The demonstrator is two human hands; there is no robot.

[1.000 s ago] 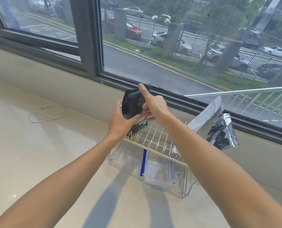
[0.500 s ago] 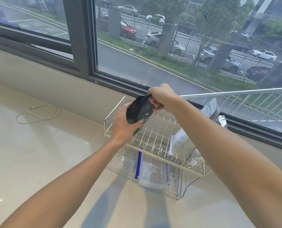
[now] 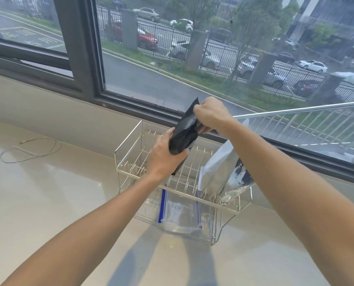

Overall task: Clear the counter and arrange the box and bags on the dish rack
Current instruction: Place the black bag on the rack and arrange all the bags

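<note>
Left hand: fingers curled closed around the lower part of the black bag. Right hand: fingers pinched shut on the bag's upper edge. The bag, matte and creased, is held tilted above the wire dish rack, over its upper tines. Silver bag: leaning in the rack's right side, with a crinkled foil bag against it. Beneath the tines, a clear tray with blue strips. Pale glossy counter bears a thin white cable at left. Behind: a dark-framed window over a street.
</note>
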